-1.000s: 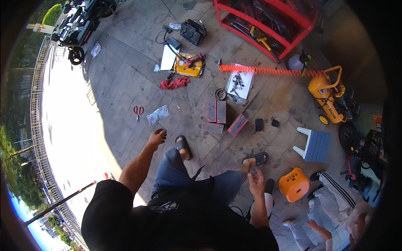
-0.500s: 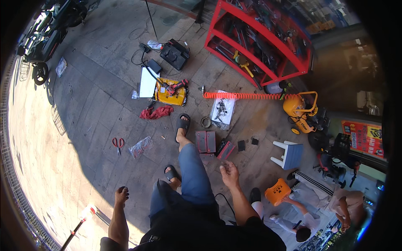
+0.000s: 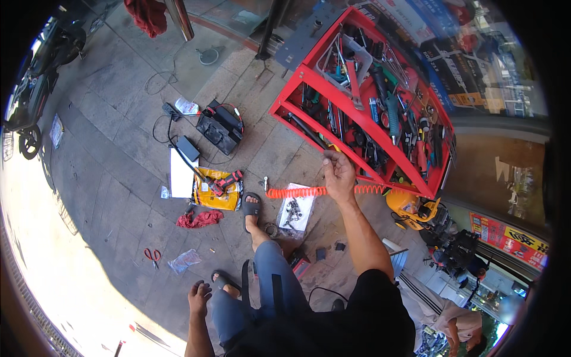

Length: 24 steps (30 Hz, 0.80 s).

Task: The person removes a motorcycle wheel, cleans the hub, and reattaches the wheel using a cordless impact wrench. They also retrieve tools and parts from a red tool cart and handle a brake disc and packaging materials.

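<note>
My right hand is raised over the orange coiled air hose, just in front of the red tool cart from my view; its fingers are loosely curled, with nothing visible in them. Low at the left, my left hand hangs open with bent fingers, holding nothing visible. The cart's shelves are crowded with tools, and a clear bin of tools sits on top. A white sheet with small dark parts lies under the hose, beside a metal ring.
A drill on a yellow bag, black cases, red scissors and a red rag lie on the paving. A scooter stands left. At right are a yellow compressor and a person in striped trousers.
I have stepped forward toward the tool cart, which now appears much larger. My right hand has risen toward it; my left hand stays low.
</note>
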Motion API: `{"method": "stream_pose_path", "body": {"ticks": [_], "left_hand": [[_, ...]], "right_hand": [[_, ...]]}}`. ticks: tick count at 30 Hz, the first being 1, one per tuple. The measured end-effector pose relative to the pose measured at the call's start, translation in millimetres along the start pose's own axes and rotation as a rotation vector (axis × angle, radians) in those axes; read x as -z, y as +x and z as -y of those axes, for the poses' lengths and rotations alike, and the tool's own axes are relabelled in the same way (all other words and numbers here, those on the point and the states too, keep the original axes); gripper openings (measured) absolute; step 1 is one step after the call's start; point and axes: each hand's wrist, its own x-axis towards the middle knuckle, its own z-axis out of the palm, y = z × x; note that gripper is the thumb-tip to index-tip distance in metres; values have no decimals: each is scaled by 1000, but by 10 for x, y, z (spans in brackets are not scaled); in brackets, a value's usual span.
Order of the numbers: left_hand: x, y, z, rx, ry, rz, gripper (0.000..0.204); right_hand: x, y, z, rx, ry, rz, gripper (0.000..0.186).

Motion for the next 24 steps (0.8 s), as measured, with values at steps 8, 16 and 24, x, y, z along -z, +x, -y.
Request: {"method": "stream_pose_path", "body": {"ticks": [8,16,24], "left_hand": [[-1611,613,-769,100,-60,327,28],[-2539,1401,-48,744,258,849,35],[-2716,1281,28,661,532,838,29]], "right_hand": [[-64,682,-440,-140,-224,267,24],[322,1570,-1962,-132,-341,-113,24],[515,2531,-2383,71,-998,-279,30]]}}
